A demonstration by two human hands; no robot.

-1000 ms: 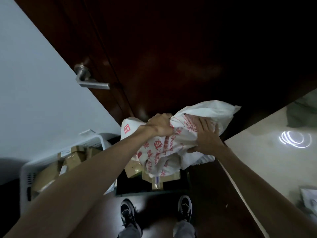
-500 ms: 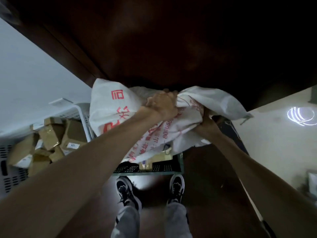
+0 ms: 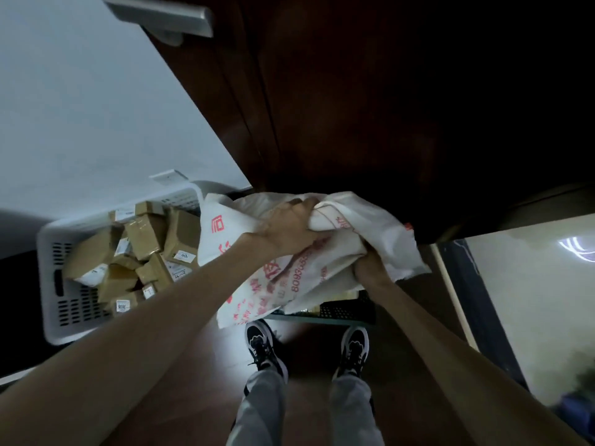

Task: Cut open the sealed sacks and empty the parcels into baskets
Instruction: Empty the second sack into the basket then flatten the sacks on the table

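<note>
Now: sack held over the dark basket, both hands on it

Sack (image 3: pixel 289 278): white woven cloth with red print and a row of digits, crumpled and slack. It is held in the air above the dark basket (image 3: pixel 341 312), whose slotted near rim shows below the sack's lower edge.

Left hand (image 3: pixel 286 230): clenched round a bunched fold at the top of the sack.

Right hand (image 3: pixel 370 268): pushed up under a fold on the sack's right side. Its fingers are hidden, so I cannot tell its grip.

Room: dark wood floor (image 3: pixel 409 349). The shoes (image 3: pixel 264 346) stand just behind the dark basket. The white basket (image 3: pixel 48 252) sits left by the pale wall (image 3: pixel 80 107), heaped with brown labelled parcels (image 3: pixel 141 239). The dark door (image 3: pixel 354 91) is ahead, its metal handle (image 3: pixel 161 14) at top left.

Edges: the sack's left edge overlaps the white basket's right rim. On the right, a dark strip (image 3: pixel 476 300) borders pale glossy flooring (image 3: pixel 531 300).
</note>
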